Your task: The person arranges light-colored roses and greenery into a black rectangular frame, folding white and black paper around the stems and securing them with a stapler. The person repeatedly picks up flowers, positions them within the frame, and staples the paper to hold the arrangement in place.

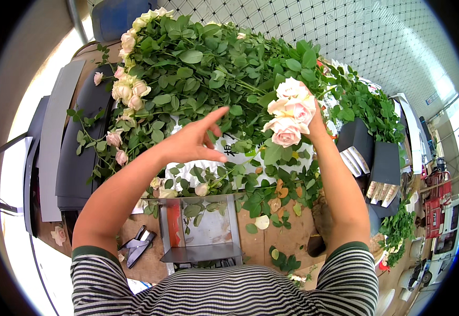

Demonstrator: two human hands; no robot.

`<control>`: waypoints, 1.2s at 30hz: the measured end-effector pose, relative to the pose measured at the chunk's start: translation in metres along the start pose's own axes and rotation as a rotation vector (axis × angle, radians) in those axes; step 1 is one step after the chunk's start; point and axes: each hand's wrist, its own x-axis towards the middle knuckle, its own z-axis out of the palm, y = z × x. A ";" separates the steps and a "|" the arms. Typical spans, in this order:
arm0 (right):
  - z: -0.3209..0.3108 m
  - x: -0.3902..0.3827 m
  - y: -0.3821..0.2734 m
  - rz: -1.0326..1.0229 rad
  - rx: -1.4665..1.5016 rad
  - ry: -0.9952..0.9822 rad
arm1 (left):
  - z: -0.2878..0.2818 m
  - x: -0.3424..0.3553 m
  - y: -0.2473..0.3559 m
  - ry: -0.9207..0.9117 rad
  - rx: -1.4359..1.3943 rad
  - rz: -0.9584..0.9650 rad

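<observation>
My right hand (316, 122) is closed around a small bunch of pale pink and cream roses (287, 131). Their blooms face me and cover most of its fingers. My left hand (200, 141) hovers to the left of these roses, holding nothing, with thumb and fingers spread. Beneath and beyond both hands lies a big heap of leafy rose stems (208, 68). Along the heap's left side the cream and pink rose heads (130, 92) point outward. A white printed sheet (198, 171) shows below my left hand, partly under loose leaves.
A metal box-like frame (230, 224) stands at the table's near edge, beside a stapler (137, 246). Dark and grey sheets (84, 142) are stacked at left. Black boxes (385, 163) sit at right. Cut leaves (287, 263) litter the wooden tabletop (253, 237). A blue container (116, 21) stands behind.
</observation>
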 end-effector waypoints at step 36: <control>-0.048 0.028 -0.088 -0.569 -0.585 0.563 | 0.025 0.096 -0.016 -0.046 -1.074 -0.350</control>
